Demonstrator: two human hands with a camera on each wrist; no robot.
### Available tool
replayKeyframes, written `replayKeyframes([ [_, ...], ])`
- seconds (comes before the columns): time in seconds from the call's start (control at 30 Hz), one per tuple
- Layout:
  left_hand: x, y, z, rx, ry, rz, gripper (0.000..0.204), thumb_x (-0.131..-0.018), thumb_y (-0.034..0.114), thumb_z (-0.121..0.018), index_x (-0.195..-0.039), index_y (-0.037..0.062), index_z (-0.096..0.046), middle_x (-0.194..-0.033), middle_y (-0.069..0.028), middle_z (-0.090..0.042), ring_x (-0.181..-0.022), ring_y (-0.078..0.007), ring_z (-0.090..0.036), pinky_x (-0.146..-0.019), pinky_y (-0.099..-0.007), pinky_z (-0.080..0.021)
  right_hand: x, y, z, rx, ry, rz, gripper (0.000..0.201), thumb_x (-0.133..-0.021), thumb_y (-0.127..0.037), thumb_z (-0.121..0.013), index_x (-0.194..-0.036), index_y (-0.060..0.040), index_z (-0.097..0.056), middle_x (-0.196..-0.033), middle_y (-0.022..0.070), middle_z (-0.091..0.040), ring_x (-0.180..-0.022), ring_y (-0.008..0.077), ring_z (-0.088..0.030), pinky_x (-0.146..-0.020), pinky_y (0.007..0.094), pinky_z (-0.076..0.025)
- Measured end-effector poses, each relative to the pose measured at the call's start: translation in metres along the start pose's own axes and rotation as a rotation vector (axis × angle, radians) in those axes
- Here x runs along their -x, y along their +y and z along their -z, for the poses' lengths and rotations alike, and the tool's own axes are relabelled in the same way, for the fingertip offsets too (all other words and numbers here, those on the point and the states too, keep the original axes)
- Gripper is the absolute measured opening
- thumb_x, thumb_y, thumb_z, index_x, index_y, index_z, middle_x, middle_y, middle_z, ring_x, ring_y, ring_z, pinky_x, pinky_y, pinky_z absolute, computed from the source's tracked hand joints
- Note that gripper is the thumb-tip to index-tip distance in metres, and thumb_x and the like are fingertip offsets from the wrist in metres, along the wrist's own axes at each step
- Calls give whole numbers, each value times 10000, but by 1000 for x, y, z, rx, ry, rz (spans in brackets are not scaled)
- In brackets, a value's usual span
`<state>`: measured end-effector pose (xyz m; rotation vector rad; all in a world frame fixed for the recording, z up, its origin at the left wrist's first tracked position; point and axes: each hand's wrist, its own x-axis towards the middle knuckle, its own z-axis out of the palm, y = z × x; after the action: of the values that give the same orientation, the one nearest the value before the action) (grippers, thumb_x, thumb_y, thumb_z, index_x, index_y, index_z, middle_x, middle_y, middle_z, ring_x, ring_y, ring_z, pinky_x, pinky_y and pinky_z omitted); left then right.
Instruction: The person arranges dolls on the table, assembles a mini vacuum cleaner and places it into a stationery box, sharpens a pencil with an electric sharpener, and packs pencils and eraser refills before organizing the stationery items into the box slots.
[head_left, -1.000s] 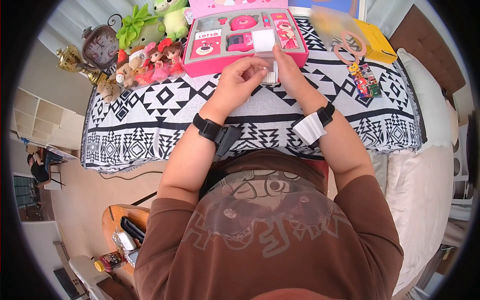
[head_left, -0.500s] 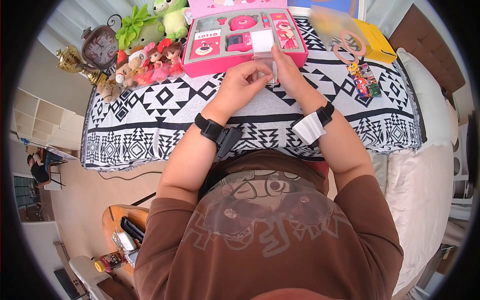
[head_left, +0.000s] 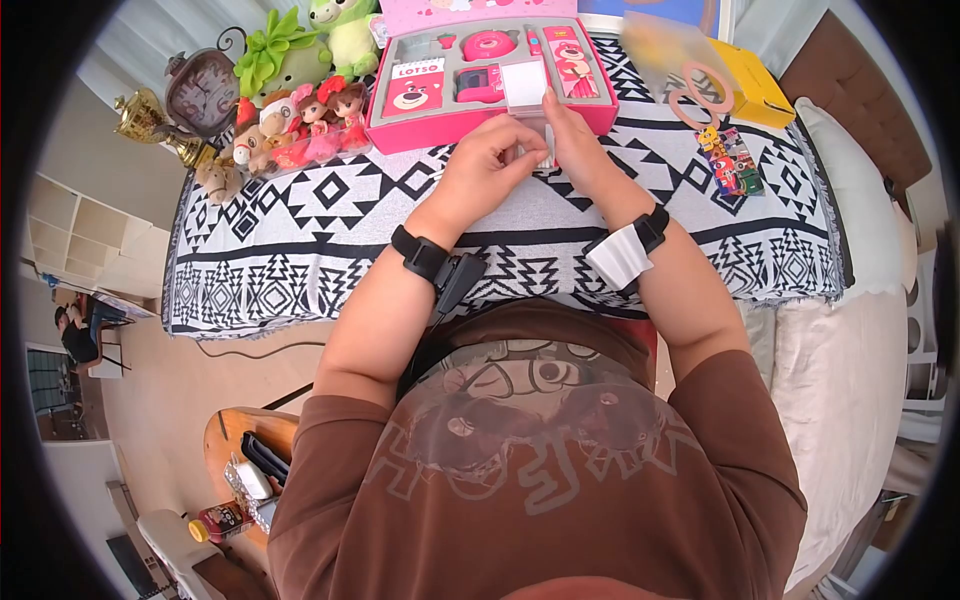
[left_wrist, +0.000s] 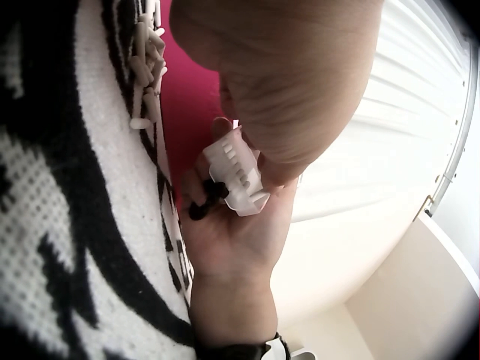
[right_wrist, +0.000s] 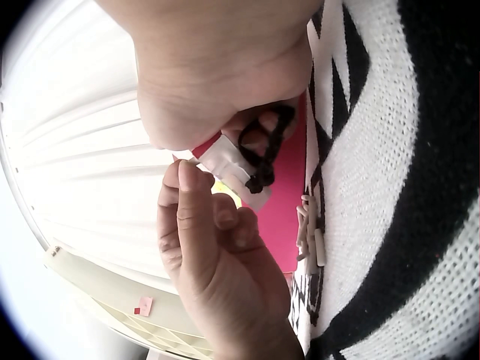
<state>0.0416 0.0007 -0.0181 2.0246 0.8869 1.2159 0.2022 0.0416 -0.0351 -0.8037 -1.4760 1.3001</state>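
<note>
Small clear box steadied in one hand, other hand curled beside it

Left wrist view. The small clear box (left_wrist: 237,176) is gripped by the right hand (left_wrist: 234,246), with the palm turned up beneath it; it appears to be tilted so that the row of white pegs inside is exposed to the other side. Above it, the left hand (left_wrist: 277,75) is seen mostly as palm. Loose pegs (left_wrist: 150,67) are heaped on the patterned cloth (left_wrist: 105,112) beside the pink gift box (left_wrist: 184,90), presumably so that they lie within easy reach. A black cord (left_wrist: 210,196) is hung at the right hand's fingers.

Right wrist view. The left hand's fingers are curled and its thumb is brought up to the forefinger; whether a peg is pinched between them cannot be told.

Head view. Both hands are brought together just in front of the gift box, with the small clear box between them. A white panel (head_left: 525,87) stands at its far end; whether it is a lid cannot be made out.
</note>
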Motion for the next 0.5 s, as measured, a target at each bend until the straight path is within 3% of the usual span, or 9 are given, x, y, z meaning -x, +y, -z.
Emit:
replayKeyframes([
  [0.5,0,-3,0,-80,-30,-55,115,-859,36,-680,-972,44,-693,-817,-7,-506,-667,-90,-451,-605,-236,-389,-2,7,4,-42,-39,-33,626,-1034,-513,-308,-1104,35,-603,-977,58,-625,-899,95,-553,-795,255,-457],
])
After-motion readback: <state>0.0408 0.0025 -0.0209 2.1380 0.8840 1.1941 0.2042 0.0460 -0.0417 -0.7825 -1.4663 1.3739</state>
